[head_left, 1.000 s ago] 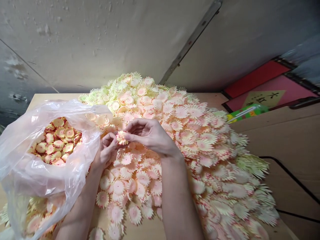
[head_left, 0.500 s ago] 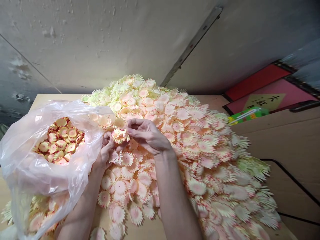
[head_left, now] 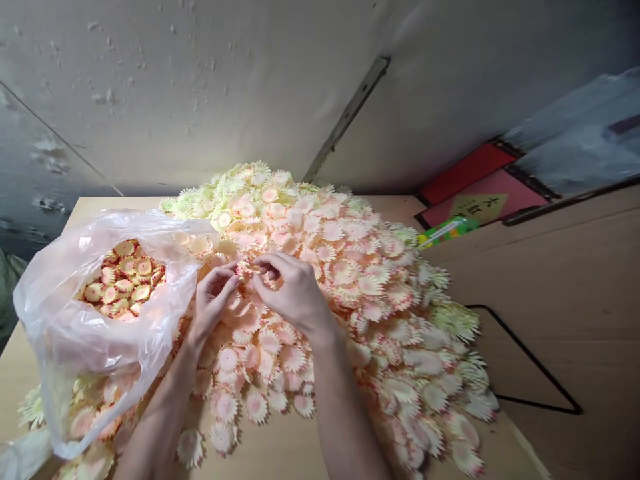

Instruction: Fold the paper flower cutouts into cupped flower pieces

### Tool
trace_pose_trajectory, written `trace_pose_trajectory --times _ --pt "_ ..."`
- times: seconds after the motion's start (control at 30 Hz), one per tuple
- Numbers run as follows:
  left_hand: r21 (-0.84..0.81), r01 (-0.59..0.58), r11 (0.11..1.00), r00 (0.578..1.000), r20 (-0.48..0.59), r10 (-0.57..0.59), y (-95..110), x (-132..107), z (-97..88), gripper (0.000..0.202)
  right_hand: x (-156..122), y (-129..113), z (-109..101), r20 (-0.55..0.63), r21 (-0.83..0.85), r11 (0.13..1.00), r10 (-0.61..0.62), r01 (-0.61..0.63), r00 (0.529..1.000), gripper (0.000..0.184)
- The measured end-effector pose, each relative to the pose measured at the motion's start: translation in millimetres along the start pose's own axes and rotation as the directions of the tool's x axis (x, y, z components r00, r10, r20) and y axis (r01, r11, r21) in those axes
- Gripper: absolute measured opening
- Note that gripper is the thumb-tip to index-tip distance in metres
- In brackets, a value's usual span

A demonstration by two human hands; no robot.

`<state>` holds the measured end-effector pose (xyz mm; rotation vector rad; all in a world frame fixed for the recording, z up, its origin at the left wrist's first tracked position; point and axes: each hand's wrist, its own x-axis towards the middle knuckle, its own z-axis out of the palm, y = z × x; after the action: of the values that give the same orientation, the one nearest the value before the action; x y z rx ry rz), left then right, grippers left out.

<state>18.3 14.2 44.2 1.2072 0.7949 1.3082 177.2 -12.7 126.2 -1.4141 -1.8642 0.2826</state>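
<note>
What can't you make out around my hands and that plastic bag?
All in the head view:
Flower piece between left hand and right hand: details too small.
Plastic bag: lower contents, under the top flowers.
Tabletop: middle, under the flower pile.
Left forearm: cut off by bottom edge.

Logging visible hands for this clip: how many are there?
2: the left hand, over the flower pile beside the bag; the right hand, over the pile, further right. No others show.

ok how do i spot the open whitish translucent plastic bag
Find the pale wooden table before the grey wall, then its left side. The bag sits left of the main heap of pink-and-cream fringed discs. Its gaping mouth, showing small yellow, red-edged discs, sets it apart.
</note>
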Motion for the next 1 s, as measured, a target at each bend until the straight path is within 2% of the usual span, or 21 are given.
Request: trace_pose_trajectory --times 0.07,0.13,0.23,0.3,0.4,0.43,0.53,0.57,0.63,0.67,0.73,0.77,0.83,0.87,0.9,0.93,0.97,1.0 --pt "0.108 -0.043 0.993 0.999 0.026 0.04 8.7 0.3 3.9 0.025 -8.5 0.2 1.4 -0.097 -0.084 0.994 -0.079 0.071 0.992 0.015" --pt "0.203 -0.101 0.974 0.992 0.095 0.083 19.4 -0.2 9.1 0.023 -17.7 -0.7 4.3 -0.195 -0.085 0.989 -0.134 0.119 0.972 0.015" --pt "0.318 -0.193 0.928 0.966 0.225 0.123 36.5 -6.5 19.3 0.019 -34.6 -7.0 9.3 -0.378 -0.049 0.991 -0.137 0.128 0.916 0.016" --pt "0.388 -0.221 0.895 0.954 0.276 0.116 46.6 -15.6 26.5 0.016 -49.1 -14.0 10.9 -0.45 -0.034 0.994 -0.111 0.107 0.886 0.017" --pt "0.455 -0.229 0.861 0.961 0.248 0.124 57.0 -34.7 33.9 0.012 -75.3 -24.3 7.2 -0.405 0.049 0.997 -0.027 0.051 0.914 0.021" --pt "0.464 -0.234 0.854 0.963 0.233 0.137 59.2 -41.8 34.6 0.012 -84.6 -26.9 4.4 -0.359 0.086 0.996 0.021 0.01 0.933 0.023" --pt "0.468 -0.217 0.857 0.963 0.244 0.111 63.7 -64.3 32.2 0.008 -110.4 -33.1 -5.4 -0.278 0.236 0.965 0.176 -0.11 0.944 0.023" --pt "0.462 -0.198 0.865 0.96 0.27 0.076 65.1 -72.4 30.8 0.008 -117.7 -35.2 -8.1 -0.245 0.32 0.933 0.246 -0.162 0.938 0.021" --pt "0.435 -0.149 0.888 0.945 0.328 -0.002 68.8 -89.7 29.8 0.009 -130.0 -39.5 -11.0 -0.112 0.508 0.815 0.384 -0.279 0.917 0.016" --pt "0.43 -0.106 0.896 0.943 0.329 -0.046 71.3 -98.8 30.5 0.01 -135.0 -41.3 -11.5 -0.035 0.589 0.736 0.436 -0.334 0.899 0.013" --pt "0.434 -0.025 0.901 0.963 0.251 -0.094 78.0 -117.5 33.0 0.012 -143.0 -41.2 -13.0 0.106 0.692 0.583 0.501 -0.425 0.859 0.01" --pt "0.432 0.014 0.902 0.97 0.212 -0.117 82.1 -126.7 33.6 0.013 -146.3 -38.3 -15.4 0.146 0.718 0.519 0.539 -0.464 0.829 0.01" --pt "0.393 0.084 0.916 0.976 0.152 -0.154 90.5 -143.8 29.5 0.018 -152.0 -25.6 -25.6 0.129 0.752 0.425 0.654 -0.503 0.745 0.01" --pt "0.343 0.125 0.931 0.98 0.105 -0.171 94.1 -151.1 23.9 0.02 -154.5 -16.9 -33.2 0.009 0.786 0.402 0.752 -0.47 0.659 0.012" --pt "0.278 0.184 0.943 0.978 0.043 -0.204 96.6 -157.2 16.2 0.019 -156.7 -8.3 -41.3 -0.145 0.818 0.414 0.819 -0.398 0.555 0.015" --pt "0.184 0.257 0.949 0.966 -0.028 -0.257 97.6 -161.7 7.1 0.02 -158.8 -1.1 -48.7 -0.252 0.819 0.452 0.837 -0.353 0.485 0.016" --pt "0.072 0.325 0.943 0.943 -0.095 -0.318 96.7 -164.3 -2.3 0.024 -160.7 3.3 -53.9 -0.333 0.8 0.503 0.825 -0.326 0.456 0.017" --pt "-0.016 0.391 0.92 0.915 -0.099 -0.391 93.8 -165.1 -10.8 0.028 -162.4 4.4 -55.6 -0.32 0.768 0.525 0.811 -0.366 0.49 0.018"
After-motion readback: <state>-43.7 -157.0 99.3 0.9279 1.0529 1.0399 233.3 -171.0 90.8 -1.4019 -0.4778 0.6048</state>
